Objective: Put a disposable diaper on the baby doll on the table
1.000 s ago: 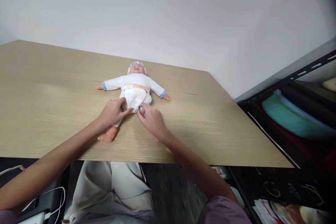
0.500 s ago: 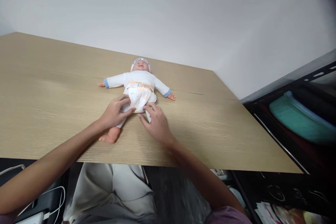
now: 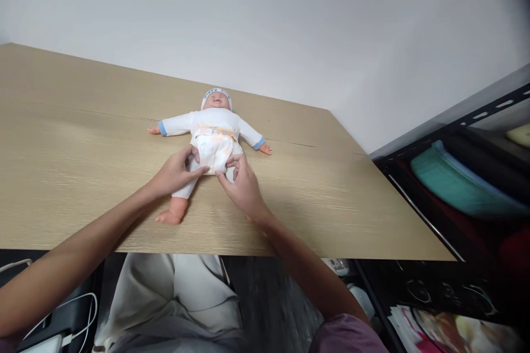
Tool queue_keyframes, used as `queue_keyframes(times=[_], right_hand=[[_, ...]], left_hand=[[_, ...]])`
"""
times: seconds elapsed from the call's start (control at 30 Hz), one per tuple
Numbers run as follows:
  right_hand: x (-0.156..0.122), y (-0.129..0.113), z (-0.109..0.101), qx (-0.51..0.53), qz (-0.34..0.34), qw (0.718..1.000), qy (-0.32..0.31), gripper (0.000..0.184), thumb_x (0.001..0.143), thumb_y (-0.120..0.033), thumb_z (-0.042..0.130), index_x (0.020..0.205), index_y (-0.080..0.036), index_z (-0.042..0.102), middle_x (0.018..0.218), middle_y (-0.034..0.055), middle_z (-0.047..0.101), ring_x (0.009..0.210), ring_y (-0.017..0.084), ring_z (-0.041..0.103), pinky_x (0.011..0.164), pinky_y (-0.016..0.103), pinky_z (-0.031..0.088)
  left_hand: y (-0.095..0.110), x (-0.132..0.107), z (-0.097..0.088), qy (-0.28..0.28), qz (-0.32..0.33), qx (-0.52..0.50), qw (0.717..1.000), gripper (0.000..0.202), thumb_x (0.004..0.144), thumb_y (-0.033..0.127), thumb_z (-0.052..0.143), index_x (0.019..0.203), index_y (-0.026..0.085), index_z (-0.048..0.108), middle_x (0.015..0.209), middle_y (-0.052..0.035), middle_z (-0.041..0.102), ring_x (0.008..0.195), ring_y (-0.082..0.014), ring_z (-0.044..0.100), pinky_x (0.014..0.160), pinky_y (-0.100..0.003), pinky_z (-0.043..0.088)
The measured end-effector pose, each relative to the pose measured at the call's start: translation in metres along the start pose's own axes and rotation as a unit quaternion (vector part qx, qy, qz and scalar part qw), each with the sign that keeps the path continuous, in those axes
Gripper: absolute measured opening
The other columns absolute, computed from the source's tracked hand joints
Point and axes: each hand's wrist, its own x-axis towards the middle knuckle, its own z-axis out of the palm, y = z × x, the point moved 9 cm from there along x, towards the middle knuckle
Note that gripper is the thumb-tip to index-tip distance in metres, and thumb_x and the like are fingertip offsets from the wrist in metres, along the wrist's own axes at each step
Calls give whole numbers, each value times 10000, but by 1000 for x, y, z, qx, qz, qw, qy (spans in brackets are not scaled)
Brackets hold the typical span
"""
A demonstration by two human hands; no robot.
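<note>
A baby doll (image 3: 215, 118) in a white outfit with blue cuffs and a lettered white headband lies on its back, arms spread, feet toward me. A white diaper (image 3: 213, 153) with an orange-patterned waistband is wrapped around its hips. My left hand (image 3: 176, 170) grips the diaper's left leg edge, its thumb at the crotch and its fingers bent at the side. My right hand (image 3: 243, 185) pinches the right leg edge between thumb and fingers. The doll's lower leg on the left shows bare; its other leg is mostly behind my right hand and forearm.
The doll lies on a wooden table (image 3: 99, 176) set against a pale wall (image 3: 165, 16). At the right stands a black shelf rack (image 3: 464, 121) holding folded green cloth (image 3: 459, 182). White cables (image 3: 89, 309) hang below the table at the lower left.
My view has shifted slightly, so the doll sits a little further left and higher. Both hands stay at the diaper's leg edges; the fingers of my right hand have curled in more.
</note>
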Motion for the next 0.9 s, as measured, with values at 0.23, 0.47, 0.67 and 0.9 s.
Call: queue_keyframes(times=[0.23, 0.47, 0.67, 0.9], right_hand=[[3, 6, -19, -3, 29, 999, 37, 295, 967, -455, 842, 1073, -271, 636, 1074, 34, 862, 1016, 287, 776, 985, 445, 511], [3, 4, -17, -72, 18, 997, 1, 207, 1013, -474, 830, 1016, -275, 774, 1021, 39, 879, 1025, 310, 744, 1002, 457, 481], [10, -1, -4, -94, 1, 994, -50, 274, 1016, -478, 802, 872, -254, 739, 1002, 63, 835, 1019, 306, 670, 938, 418, 466], [21, 13, 4, 88, 46, 993, -63, 376, 1009, -568, 722, 813, -247, 725, 890, 15, 784, 907, 253, 672, 899, 388, 527]], left_hand=[[-28, 0, -6, 59, -73, -103, 990, 642, 786, 517, 981, 1083, 261, 472, 985, 29, 600, 789, -160, 519, 762, -319, 428], [-16, -5, -6, 50, -79, -49, 994, 558, 824, 577, 938, 1154, 222, 660, 1121, -51, 750, 951, -240, 676, 840, -373, 497], [-12, 7, -7, -35, -104, -19, 994, 550, 818, 695, 900, 1035, 204, 777, 903, -22, 741, 802, -220, 631, 713, -345, 435], [-21, 14, 5, -123, -210, -229, 943, 585, 783, 709, 941, 1114, 231, 873, 1167, -103, 865, 1013, -317, 757, 821, -395, 570]])
